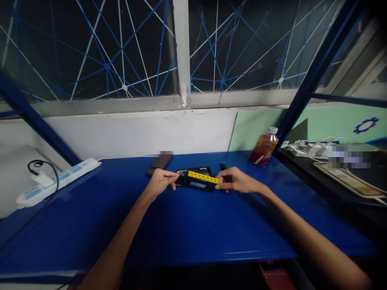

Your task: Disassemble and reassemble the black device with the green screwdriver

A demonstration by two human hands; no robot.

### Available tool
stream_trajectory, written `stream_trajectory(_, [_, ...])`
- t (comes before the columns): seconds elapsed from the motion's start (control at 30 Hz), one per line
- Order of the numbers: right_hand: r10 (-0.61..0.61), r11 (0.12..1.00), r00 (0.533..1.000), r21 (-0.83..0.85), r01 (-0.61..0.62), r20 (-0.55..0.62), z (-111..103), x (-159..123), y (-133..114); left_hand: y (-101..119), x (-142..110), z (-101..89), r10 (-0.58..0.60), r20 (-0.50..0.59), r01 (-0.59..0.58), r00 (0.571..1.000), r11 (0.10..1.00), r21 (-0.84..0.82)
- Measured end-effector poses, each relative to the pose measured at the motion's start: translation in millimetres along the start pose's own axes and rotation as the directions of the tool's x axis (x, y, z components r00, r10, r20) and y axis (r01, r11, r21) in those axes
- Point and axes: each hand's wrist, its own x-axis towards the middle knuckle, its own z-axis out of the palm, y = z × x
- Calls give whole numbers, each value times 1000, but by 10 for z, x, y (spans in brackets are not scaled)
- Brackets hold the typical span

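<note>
A black network switch (198, 185) with a row of yellow ports (204, 177) along its upper edge is held tilted above the blue table. At its left end my left hand (160, 182) pinches it between thumb and fingers. My right hand (234, 179) grips the other end, fingers closed round the corner. Just behind it lies a black, shallow casing part (193, 170), partly hidden by the switch. Beyond my right hand a thin tool with a green handle (224, 165) rests on the table, its other end hidden.
A dark phone (159, 163) lies behind my left hand. To the left is a white power strip (60, 181) with a black cable plugged in. A drink bottle (264, 146) stands at the back right of the blue table (181, 229). Another phone (350, 180) and cables lie far right.
</note>
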Motion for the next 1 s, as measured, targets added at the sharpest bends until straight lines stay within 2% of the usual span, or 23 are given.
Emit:
stream_trajectory(0.13, [-53, 998, 991, 29, 57, -124, 9, 20, -8, 100, -36, -3, -122, 44, 128, 992, 978, -165])
stream_trajectory(0.27, [-53, 998, 970, 9, 56, -236, 25, 41, -17, 182, -53, -11, -133, 103, 156, 986, 952, -262])
stream_trajectory(0.4, [-70, 996, 934, 35, 88, -351, 103, 84, -23, 237, -76, -2, -84, 147, 113, 986, 973, -203])
stream_trajectory(0.5, [18, 991, 914, 130, 38, -406, 173, 112, -11, 258, -100, 15, -40, 243, 67, 969, 992, -104])
stream_trajectory(0.57, [77, 986, 891, 169, 0, -447, 211, 129, 14, 258, -108, 32, -51, 305, 75, 951, 995, -67])
stream_trajectory(0.63, [96, 986, 864, 165, -15, -494, 241, 148, 51, 244, -108, 49, -80, 321, 103, 944, 993, -56])
stream_trajectory(0.77, [67, 995, 869, 98, -21, -490, 292, 186, 119, 196, -94, 48, -154, 296, 169, 943, 985, -26])
stream_trajectory(0.9, [-34, 998, 898, 32, 53, -438, 331, 199, 150, 154, -85, -1, -161, 293, 156, 942, 987, 40])
stream_trajectory(1.0, [-51, 999, 920, -25, 45, -388, 359, 198, 189, 118, -73, -32, -176, 279, 160, 944, 984, 77])
